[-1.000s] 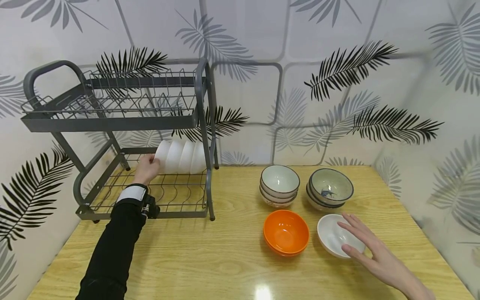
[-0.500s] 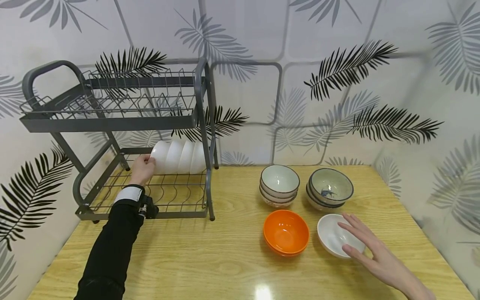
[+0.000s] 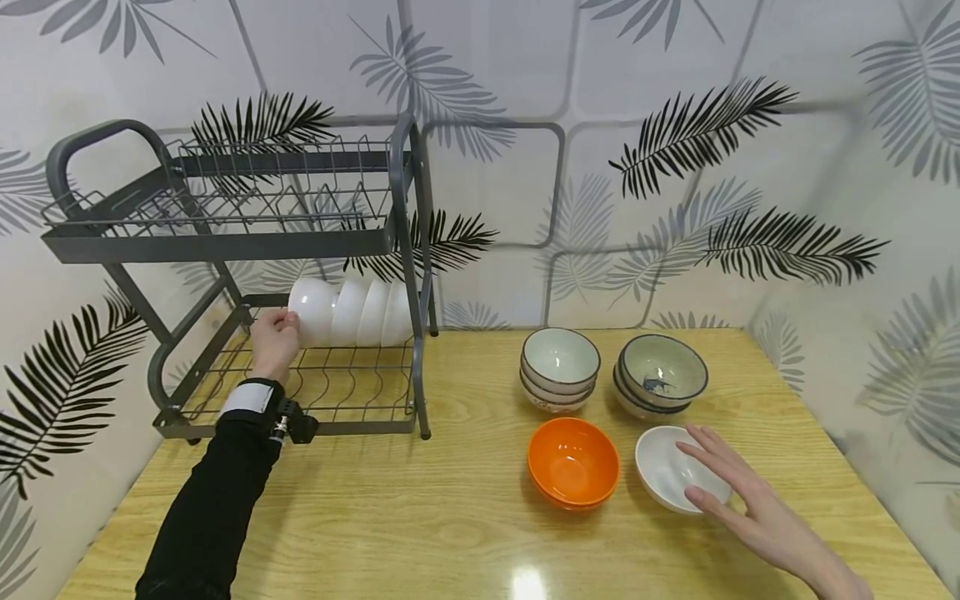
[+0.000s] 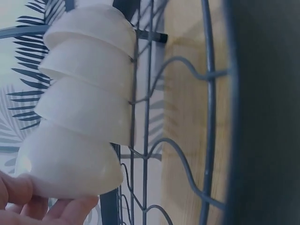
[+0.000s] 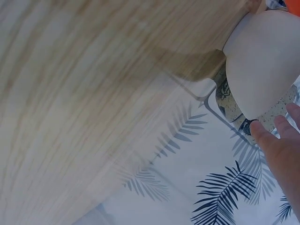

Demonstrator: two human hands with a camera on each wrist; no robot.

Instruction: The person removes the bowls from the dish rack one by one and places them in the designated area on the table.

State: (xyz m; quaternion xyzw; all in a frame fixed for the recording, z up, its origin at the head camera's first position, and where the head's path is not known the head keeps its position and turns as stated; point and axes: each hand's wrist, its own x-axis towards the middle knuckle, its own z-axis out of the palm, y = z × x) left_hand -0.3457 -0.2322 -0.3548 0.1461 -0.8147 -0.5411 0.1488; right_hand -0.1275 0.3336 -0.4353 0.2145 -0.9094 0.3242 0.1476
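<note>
On the lower shelf of a dark grey dish rack [image 3: 285,427], several white bowls stand on edge in a row. My left hand [image 3: 274,340] pinches the rim of the leftmost white bowl [image 3: 313,312] between thumb and fingers. In the left wrist view this bowl [image 4: 70,161] leans apart from the other nested bowls [image 4: 84,108], its rim toward my fingers [image 4: 77,208]. Over at the right, my right hand [image 3: 750,500] hovers with fingers spread above another white bowl [image 3: 671,467] on the table; that bowl [image 5: 265,61] also shows in the right wrist view.
Orange bowls [image 3: 573,462] sit stacked left of the right-hand white bowl. Behind them are a stack of dark-rimmed white bowls [image 3: 561,362] and a stack of greenish patterned bowls [image 3: 663,371]. The rack's upper wire shelf [image 3: 225,247] overhangs the left hand. A patterned wall stands behind.
My left hand has moved left along the lower shelf, drawing the leftmost white bowl away from the others and turning it. My right hand has stayed in place.
</note>
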